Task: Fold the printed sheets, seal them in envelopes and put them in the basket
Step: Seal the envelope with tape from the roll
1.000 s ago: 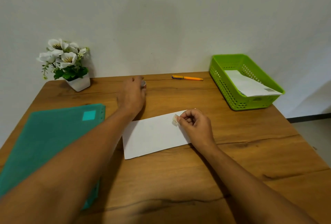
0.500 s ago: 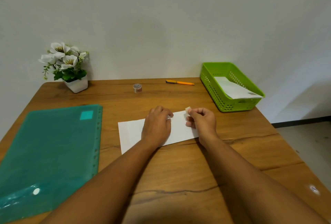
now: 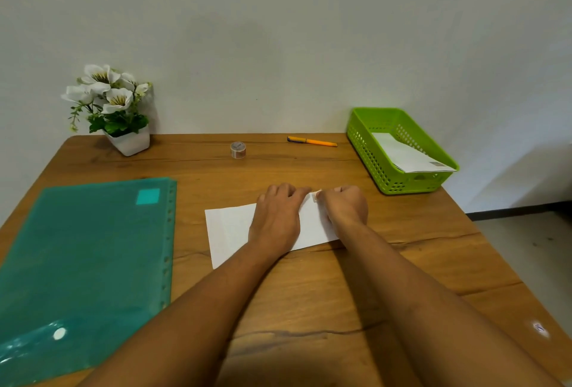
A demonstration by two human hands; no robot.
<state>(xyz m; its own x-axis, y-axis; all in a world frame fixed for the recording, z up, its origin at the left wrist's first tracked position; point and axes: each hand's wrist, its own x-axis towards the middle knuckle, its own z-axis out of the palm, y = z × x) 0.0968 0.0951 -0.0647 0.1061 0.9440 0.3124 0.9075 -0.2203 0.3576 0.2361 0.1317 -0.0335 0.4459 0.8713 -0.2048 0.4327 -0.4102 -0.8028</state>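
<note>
Left hand (image 3: pixel 275 219) lies flat on the white envelope (image 3: pixel 229 230), pinning it to the wooden table (image 3: pixel 309 293). Right hand (image 3: pixel 345 205) pinches a small tape piece (image 3: pixel 317 194) at the envelope's far edge, near the green basket (image 3: pixel 383 176).

One head-worn view looks forward and down, close over the table (image 3: pixel 309 293).
</note>
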